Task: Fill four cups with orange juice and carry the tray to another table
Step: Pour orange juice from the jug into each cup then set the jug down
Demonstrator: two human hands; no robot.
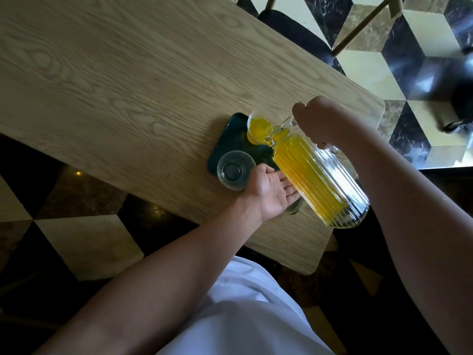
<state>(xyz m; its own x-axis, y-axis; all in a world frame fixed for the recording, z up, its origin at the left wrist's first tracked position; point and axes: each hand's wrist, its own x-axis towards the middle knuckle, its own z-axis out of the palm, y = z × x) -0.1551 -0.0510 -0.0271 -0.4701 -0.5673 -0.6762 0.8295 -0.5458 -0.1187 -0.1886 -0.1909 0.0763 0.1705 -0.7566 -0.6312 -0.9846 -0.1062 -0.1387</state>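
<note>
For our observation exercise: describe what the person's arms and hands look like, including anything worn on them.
Both forearms are bare; no sleeve reaches them in view. The left hand and right hand show no gloves, rings, watch or bracelets. A white garment covers the body below; its sleeves cannot be seen.
</note>
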